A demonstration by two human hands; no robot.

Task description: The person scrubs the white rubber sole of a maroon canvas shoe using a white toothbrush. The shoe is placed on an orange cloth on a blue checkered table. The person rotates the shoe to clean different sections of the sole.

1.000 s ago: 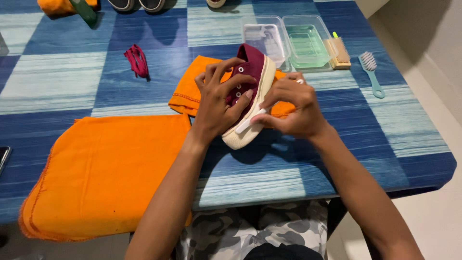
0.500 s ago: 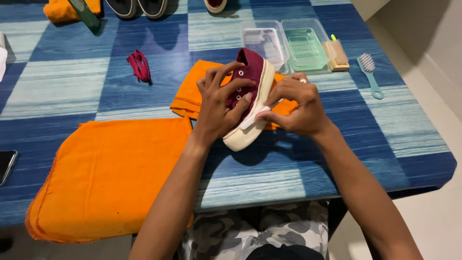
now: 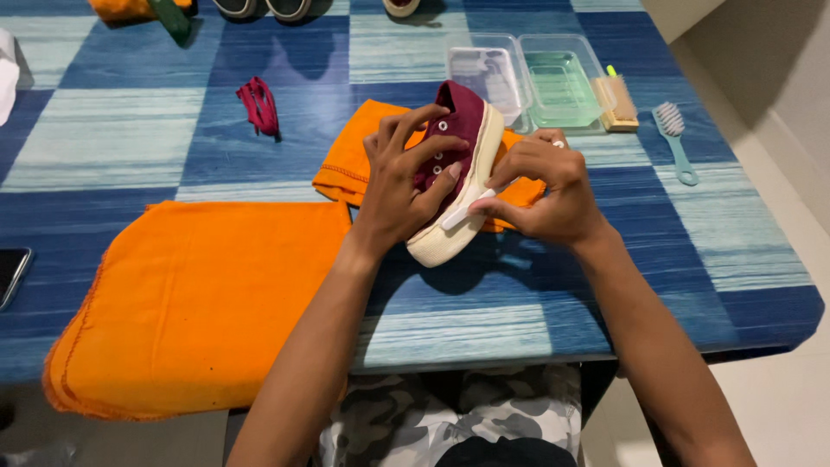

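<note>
Your left hand (image 3: 402,186) was wrapped around the upper of a maroon sneaker (image 3: 458,138), fingers spread over the eyelets and curled in a firm hold, keeping the shoe tilted on its side above the blue checked worktop (image 3: 130,138) with its cream sole (image 3: 450,233) turned toward your right. Your right hand (image 3: 545,190) was closed in a pinch on a small white piece (image 3: 462,212) pressed against the edge of that sole; you could not tell exactly what the piece was. Under the shoe lay a folded orange cloth (image 3: 350,164), and a larger orange cloth (image 3: 199,294) was spread near the front edge on your left, hanging slightly over it. A bundle of maroon laces (image 3: 258,104) sat well apart, further back on the left. Beyond the shoe stood two clear plastic trays (image 3: 527,69) side by side, the right one tinted green, with a wooden-backed brush (image 3: 616,99) just beside them and a light teal-handled brush (image 3: 676,138) further right. A dark phone (image 3: 10,272) lay at the far left edge.
</note>
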